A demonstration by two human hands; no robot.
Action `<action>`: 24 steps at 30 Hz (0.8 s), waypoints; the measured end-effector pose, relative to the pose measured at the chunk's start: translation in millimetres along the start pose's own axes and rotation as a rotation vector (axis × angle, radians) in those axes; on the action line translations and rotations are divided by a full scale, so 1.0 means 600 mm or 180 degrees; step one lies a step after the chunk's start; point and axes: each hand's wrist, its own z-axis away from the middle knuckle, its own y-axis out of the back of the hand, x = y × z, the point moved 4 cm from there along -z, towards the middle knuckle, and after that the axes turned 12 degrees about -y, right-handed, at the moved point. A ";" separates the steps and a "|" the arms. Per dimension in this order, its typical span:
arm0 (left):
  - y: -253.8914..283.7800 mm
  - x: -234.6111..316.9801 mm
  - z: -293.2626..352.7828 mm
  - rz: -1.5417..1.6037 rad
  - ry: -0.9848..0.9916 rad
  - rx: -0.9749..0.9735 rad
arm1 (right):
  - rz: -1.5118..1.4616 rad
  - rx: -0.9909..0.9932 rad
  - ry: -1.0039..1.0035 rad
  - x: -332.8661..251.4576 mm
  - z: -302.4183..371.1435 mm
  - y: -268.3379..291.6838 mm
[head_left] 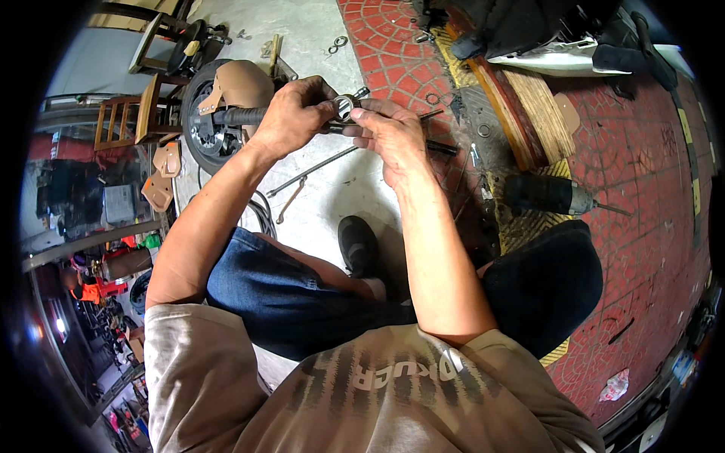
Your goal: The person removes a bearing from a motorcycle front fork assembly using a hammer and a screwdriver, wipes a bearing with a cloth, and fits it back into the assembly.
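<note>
Both my hands meet over the pale floor in front of me, their fingers closed around a small metal ring [345, 106]. The thumb and fingers of my left hand [297, 115] pinch its left side. From the right, my right hand [389, 130] grips it with the thumb on top. A dark rod [441, 148] shows just beneath and to the right of my right hand; whether the fingers touch it I cannot tell. Beyond my left hand stands a small wheel with a black tyre [198, 113], partly covered by a brown curved panel [243, 84].
On the floor lie a long metal bar [313, 165] and a wrench [291, 200]. To the right are a cordless drill [547, 195] with a long bit and stacked wooden boards [522, 113]. Wooden chairs [124, 121] stand at left. My shoe [358, 245] is below my hands.
</note>
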 end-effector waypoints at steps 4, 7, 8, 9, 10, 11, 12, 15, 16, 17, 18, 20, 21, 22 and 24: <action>-0.005 -0.003 0.000 0.0791 -0.0015 -0.0003 | -0.0031 -0.0090 0.0038 -0.004 0.001 0.000; -0.013 -0.010 0.005 0.1726 0.0460 -0.0137 | -0.0106 -0.0241 0.0104 -0.007 0.001 0.002; -0.015 -0.011 0.007 0.1967 0.0592 -0.0188 | -0.0142 -0.0339 0.0158 -0.009 0.001 0.002; -0.016 -0.011 0.008 0.2226 0.0679 -0.0247 | -0.0204 -0.0292 0.0189 -0.009 0.000 0.005; -0.018 -0.011 0.009 0.2488 0.0770 -0.0308 | -0.0273 -0.0282 0.0243 -0.010 -0.002 0.007; -0.019 -0.012 0.011 0.2592 0.0854 -0.0324 | -0.0346 -0.0270 0.0311 -0.011 -0.003 0.009; -0.019 -0.014 0.012 0.2697 0.0938 -0.0340 | -0.0273 -0.0180 0.0378 -0.011 -0.006 0.010; -0.023 -0.020 0.015 0.2879 0.1091 -0.0483 | 0.0500 0.0134 0.1008 -0.020 -0.007 0.009; -0.025 -0.023 0.017 0.2967 0.1141 -0.0571 | 0.0753 0.0054 0.1042 -0.020 -0.007 0.005; -0.026 -0.024 0.018 0.3088 0.1144 -0.0686 | 0.0774 -0.0128 0.1078 -0.019 -0.008 0.000; -0.028 -0.029 0.018 0.3111 0.1233 -0.0672 | 0.0795 -0.0310 0.1114 -0.020 -0.007 -0.004; -0.025 -0.031 0.019 0.3244 0.1241 -0.0828 | 0.0772 -0.0598 0.1231 -0.023 -0.003 -0.011; -0.024 -0.031 0.020 0.3311 0.1247 -0.0908 | 0.0724 -0.0606 0.1152 -0.023 -0.002 -0.011; -0.021 -0.032 0.019 0.3283 0.1276 -0.0865 | 0.0681 -0.0629 0.1094 -0.024 -0.001 -0.011; -0.015 -0.036 0.019 0.3085 0.1417 -0.0706 | 0.0715 -0.0535 0.1019 -0.025 -0.001 -0.008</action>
